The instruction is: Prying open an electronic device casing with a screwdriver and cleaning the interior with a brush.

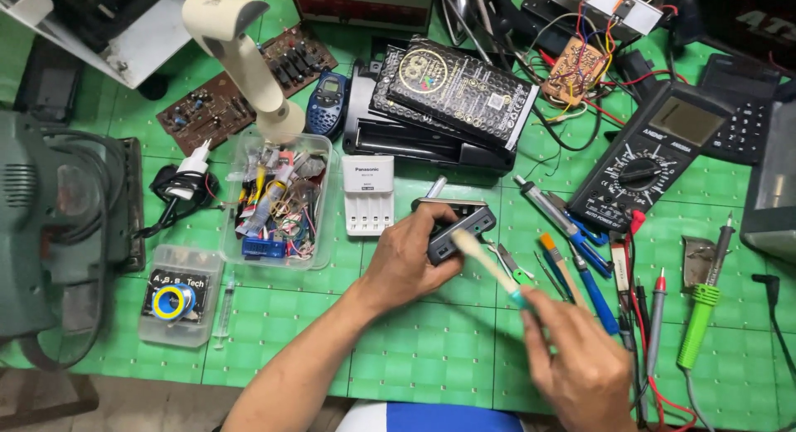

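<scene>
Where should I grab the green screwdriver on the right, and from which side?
Take the green screwdriver by its thick ribbed handle, from above. It lies flat on the mat, tip away from you; the handle is its widest part, with a red probe close left.

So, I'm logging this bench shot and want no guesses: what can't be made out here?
- Small dark device, head view: its near side is hidden by the left hand.
- Brush: blurred by motion; handle end inside the right hand.
- Grey machine: cut off by the left edge.
</scene>
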